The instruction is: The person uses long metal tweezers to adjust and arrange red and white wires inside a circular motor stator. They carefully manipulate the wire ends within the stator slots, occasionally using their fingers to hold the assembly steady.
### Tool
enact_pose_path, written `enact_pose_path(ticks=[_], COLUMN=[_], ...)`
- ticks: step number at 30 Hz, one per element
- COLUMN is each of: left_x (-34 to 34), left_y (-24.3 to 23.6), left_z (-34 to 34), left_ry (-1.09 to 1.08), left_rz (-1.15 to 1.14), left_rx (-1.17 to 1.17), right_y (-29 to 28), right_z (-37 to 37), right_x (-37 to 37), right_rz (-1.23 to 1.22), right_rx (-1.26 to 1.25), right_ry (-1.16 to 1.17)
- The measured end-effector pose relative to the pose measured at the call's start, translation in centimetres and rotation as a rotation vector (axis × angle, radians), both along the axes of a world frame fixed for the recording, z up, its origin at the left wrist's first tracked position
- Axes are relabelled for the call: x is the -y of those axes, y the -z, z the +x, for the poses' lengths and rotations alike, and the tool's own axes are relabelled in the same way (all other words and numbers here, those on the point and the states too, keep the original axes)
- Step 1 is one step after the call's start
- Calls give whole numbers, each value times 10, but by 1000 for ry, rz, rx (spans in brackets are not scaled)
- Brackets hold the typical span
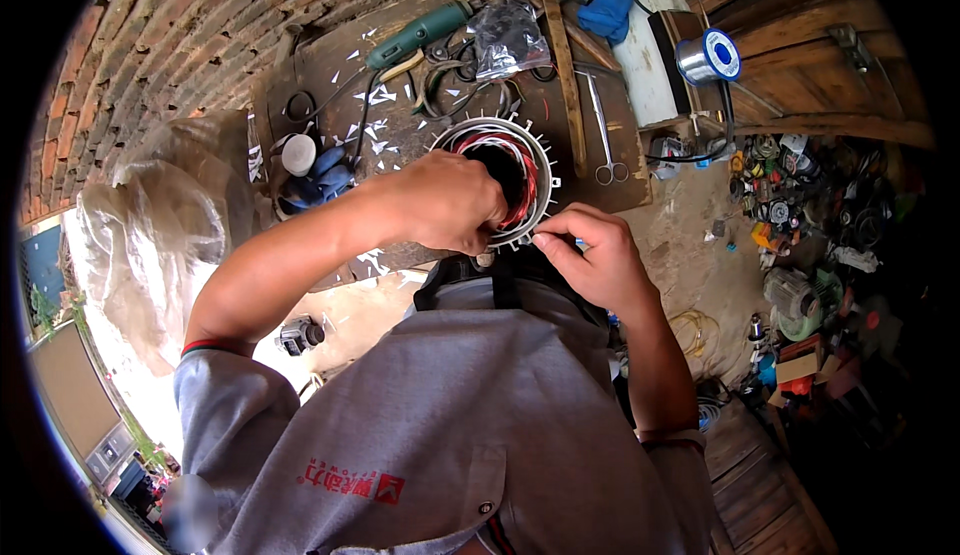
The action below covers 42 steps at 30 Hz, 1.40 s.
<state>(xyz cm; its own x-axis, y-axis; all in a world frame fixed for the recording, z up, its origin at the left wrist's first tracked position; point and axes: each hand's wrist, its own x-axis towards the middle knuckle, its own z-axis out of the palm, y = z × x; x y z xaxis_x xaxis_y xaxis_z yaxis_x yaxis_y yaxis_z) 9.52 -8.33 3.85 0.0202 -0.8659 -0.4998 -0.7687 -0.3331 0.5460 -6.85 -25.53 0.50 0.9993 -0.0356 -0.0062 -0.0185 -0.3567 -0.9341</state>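
Note:
A round metal motor stator (546, 183) with short prongs around its rim lies at the near edge of the wooden bench, close to my body. Red and white wires (528, 167) line its inner ring, around a dark centre. My left hand (452, 202) lies over the stator's left side, its fingers curled down into the ring; their tips are hidden. At the near right of the rim, my right hand (592, 252) has thumb and forefinger pinched together beside the prongs. Whatever sits in that pinch is too small to make out.
White paper scraps (376, 135) litter the bench left of the stator. Beyond it lie a green power tool (418, 37) and a dark plastic bag (508, 37). A wooden strip (565, 75) and long scissors (603, 135) lie right. A solder-wire spool (708, 57) stands farther right.

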Motion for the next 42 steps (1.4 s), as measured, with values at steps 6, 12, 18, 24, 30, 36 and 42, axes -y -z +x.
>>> enact_pose_path(ticks=[6, 12, 18, 24, 30, 36, 42], left_x=[0, -4, -18, -23, -31, -30, -33], left_y=[2, 5, 10, 12, 9, 9, 18], left_z=[2, -2, 0, -6, -5, -6, 1], left_ry=[35, -16, -180, -219, -239, -191, -155], left_rz=[48, -74, -189, -229, -310, -295, -279], left_rx=[2, -2, 11, 56, -30, -10, -33], right_y=[2, -1, -9, -13, -14, -23, -26], right_z=[0, 1, 31, 65, 75, 84, 82], right_x=[0, -2, -8, -7, 0, 2, 11], right_rz=[13, 22, -535, -767, -732, -892, -803], right_rx=[-24, -20, 253, 163, 222, 241, 284], right_ry=[-10, 10, -108, -491, -696, -798, -626])
